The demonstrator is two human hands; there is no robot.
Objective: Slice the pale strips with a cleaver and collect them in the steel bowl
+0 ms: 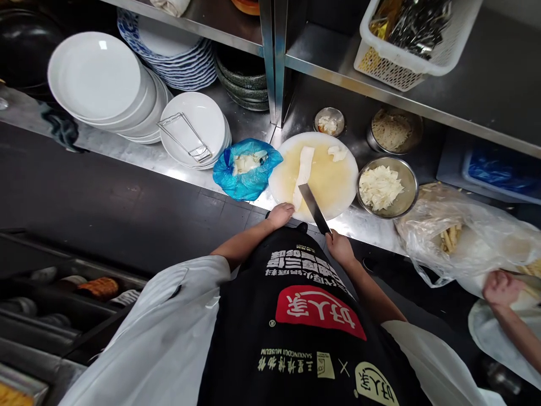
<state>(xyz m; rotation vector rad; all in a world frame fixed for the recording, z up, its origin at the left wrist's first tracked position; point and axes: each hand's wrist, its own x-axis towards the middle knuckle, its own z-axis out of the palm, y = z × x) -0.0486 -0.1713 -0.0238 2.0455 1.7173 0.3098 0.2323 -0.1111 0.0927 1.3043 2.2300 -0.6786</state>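
The right hand (338,247) clenches the cleaver (315,207), blade tip beside the dough-like strip (305,166) on the round board (344,189) at the desk's (374,228) near edge. A slip could nick the left hand (281,215), its grip unclear.

The strip (306,163) is long, flat and cream-white, with smooth surface, and it is in one piece as far as can be seen. It lies lengthwise on the left part of the cutting board (338,189), from near the far rim to the near rim, leaning a little. The knife (313,205) has a broad, straight, dark grey blade, held slanting, and its far end is at the strip's right side; contact is not clear. The board is round, white at the rim and yellowish in the middle.
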